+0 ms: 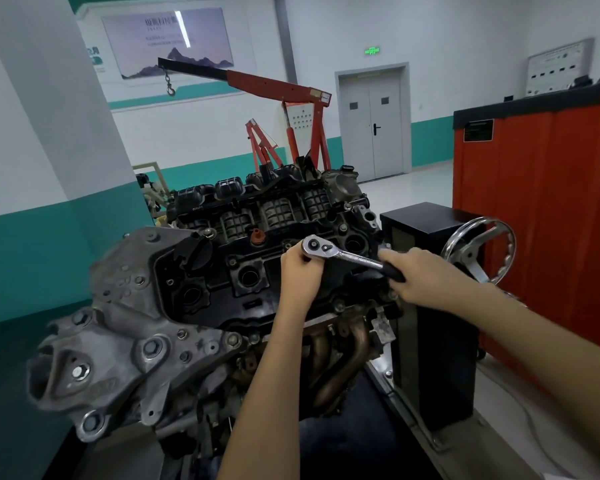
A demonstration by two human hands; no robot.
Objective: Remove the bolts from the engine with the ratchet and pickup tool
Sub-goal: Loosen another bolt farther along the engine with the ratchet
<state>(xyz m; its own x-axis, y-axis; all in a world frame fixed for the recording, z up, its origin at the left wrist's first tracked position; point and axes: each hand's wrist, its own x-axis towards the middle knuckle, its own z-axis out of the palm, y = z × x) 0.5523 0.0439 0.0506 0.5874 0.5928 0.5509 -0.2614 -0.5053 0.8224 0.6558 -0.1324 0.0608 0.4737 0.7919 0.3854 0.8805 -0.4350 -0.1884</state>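
An engine (201,306) with a black valve cover (250,271) stands on a stand in front of me. A chrome ratchet (340,252) lies over the cover's right half, head to the left, black handle to the right. My left hand (300,271) grips just under the ratchet head, hiding whatever socket or bolt is below it. My right hand (416,275) grips the black handle end. Several bolts show on the grey bracket (153,348) at the engine's front. No pickup tool is visible.
The stand's chrome handwheel (482,251) and a black box (426,230) sit just right of my right hand. An orange cabinet (548,216) stands further right. A red engine hoist (284,109) is behind the engine. A pillar (49,133) is on the left.
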